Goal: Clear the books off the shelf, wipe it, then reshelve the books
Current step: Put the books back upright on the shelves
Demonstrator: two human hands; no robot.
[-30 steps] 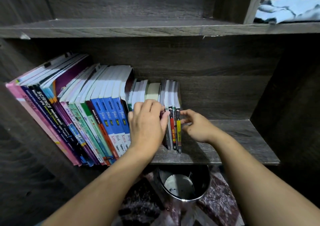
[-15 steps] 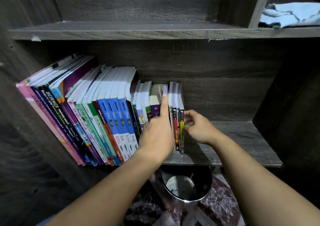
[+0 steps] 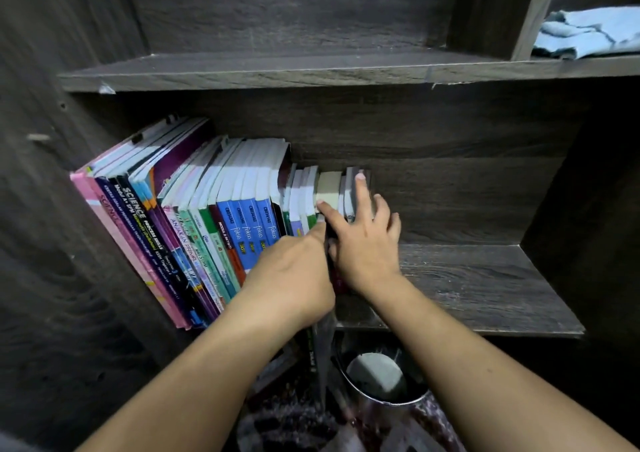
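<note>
View from a head camera, looking down into a dark wooden bookcase. A row of books [image 3: 242, 230] stands on the lower shelf [image 3: 467, 278], packed toward its left end and leaning left, with spines facing out. The right half of the shelf board shows bare wood. Both hands meet at the right end of the row. The right hand [image 3: 363, 244] is the nearer one to the last few slim volumes, the end books [image 3: 348, 188], and lies directly over them. Its thumb reaches left across a cream-edged book [image 3: 329, 188], its forefinger points up along their top edge, and its other fingers wrap round their right side, so its grip looks clamped on that small bundle. The left hand [image 3: 294, 275] is pressed against it just to the left, back toward the camera and fingers hidden, so I cannot tell how its grip stands. A dark slim volume [image 3: 320, 344] seems to hang between the hands and past the shelf's front edge, though it is blurred. The books' long axis runs upright, so clearing them likely means drawing the bundle straight out toward the viewer. A folded blue cloth [image 3: 588, 32] waits on the upper shelf [image 3: 311, 71] at far right, and a metal bin [image 3: 381, 379] sits below.
</note>
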